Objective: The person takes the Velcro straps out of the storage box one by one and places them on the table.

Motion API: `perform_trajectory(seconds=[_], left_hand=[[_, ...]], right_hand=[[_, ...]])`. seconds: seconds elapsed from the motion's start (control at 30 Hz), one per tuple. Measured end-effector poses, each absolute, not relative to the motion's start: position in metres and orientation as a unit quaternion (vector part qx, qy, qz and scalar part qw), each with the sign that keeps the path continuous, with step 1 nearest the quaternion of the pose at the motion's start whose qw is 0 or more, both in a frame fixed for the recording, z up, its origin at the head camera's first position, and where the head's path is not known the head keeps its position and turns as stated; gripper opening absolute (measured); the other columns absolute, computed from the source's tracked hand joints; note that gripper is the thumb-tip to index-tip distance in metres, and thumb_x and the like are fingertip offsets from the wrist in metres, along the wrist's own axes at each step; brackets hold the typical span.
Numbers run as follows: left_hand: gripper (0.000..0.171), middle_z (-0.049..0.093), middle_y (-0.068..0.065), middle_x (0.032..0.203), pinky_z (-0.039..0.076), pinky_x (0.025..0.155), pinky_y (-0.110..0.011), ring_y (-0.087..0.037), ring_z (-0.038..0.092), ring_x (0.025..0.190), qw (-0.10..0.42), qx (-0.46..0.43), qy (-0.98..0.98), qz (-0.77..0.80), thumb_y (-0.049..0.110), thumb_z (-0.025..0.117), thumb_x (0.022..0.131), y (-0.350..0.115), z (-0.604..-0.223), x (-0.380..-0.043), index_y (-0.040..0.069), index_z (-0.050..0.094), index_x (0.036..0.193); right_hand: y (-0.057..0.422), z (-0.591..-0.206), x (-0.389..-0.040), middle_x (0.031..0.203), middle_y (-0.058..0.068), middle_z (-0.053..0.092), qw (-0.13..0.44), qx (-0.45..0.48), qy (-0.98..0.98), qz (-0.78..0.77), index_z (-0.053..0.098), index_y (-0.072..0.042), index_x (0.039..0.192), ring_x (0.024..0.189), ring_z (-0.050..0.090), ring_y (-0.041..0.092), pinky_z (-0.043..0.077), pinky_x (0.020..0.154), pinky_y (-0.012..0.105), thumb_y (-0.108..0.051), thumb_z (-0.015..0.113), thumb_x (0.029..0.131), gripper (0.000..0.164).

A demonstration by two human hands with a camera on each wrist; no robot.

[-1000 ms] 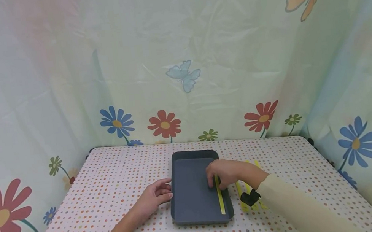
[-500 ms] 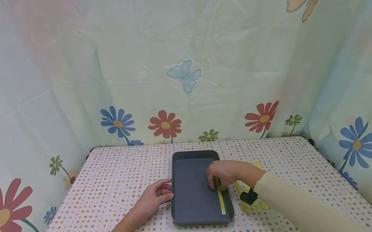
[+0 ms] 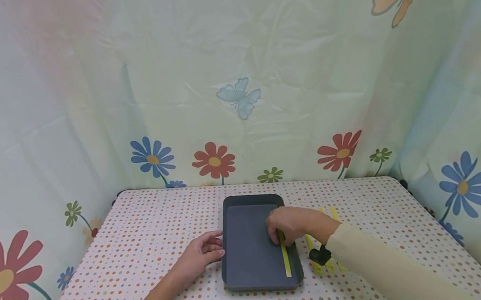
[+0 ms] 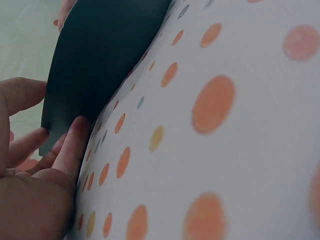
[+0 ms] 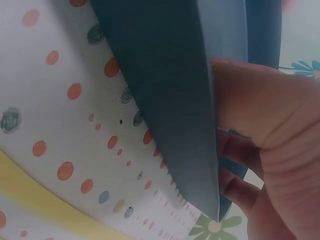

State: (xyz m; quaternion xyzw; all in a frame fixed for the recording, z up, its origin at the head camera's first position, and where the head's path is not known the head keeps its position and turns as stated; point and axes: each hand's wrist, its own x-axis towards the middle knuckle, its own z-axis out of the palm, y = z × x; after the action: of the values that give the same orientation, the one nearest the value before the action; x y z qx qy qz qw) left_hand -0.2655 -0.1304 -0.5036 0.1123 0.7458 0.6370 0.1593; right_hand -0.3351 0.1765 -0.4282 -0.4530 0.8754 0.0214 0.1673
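Note:
A dark grey baking tray (image 3: 252, 252) lies lengthwise on the dotted tabletop. Beside its left wall rests my left hand (image 3: 195, 260), with fingertips and thumb at the side; in the left wrist view the fingers (image 4: 74, 145) lie loosely against it. My right hand (image 3: 292, 223) reaches over the right wall into the tray, fingers bent down, pinching a flat yellow strip (image 3: 286, 263) along the right side. From the right wrist view, the tray wall (image 5: 160, 85) hides the fingertips and the strip.
Several more yellow strips (image 3: 317, 267) lie on the table right of the tray, partly under my right forearm. A curtain (image 3: 175, 127) printed with flowers and butterflies surrounds the table (image 3: 167, 212) at the back and sides.
Almost nothing moves. The right hand stays over the strip inside the tray, its forearm shifting slightly left; the left hand keeps its place at the tray's side.

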Motion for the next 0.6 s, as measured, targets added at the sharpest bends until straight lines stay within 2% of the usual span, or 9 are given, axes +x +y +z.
perform_trajectory(seconds=[0.6], left_hand=[[0.059, 0.059, -0.017, 0.132, 0.056, 0.09, -0.029, -0.016, 0.063, 0.109, 0.161, 0.114, 0.742, 0.64, 0.014, 0.069, 0.099, -0.1302, -0.5035, -0.2656, 0.006, 0.045, 0.152]], right_hand=[[0.1711, -0.4278, -0.332, 0.09, -0.017, 0.062, 0.161, -0.411, 0.895, 0.065, 0.072, -0.027, 0.07, 0.085, 0.055, 0.005, 0.052, 0.074, 0.025, -0.007, 0.089, 0.075, 0.027]])
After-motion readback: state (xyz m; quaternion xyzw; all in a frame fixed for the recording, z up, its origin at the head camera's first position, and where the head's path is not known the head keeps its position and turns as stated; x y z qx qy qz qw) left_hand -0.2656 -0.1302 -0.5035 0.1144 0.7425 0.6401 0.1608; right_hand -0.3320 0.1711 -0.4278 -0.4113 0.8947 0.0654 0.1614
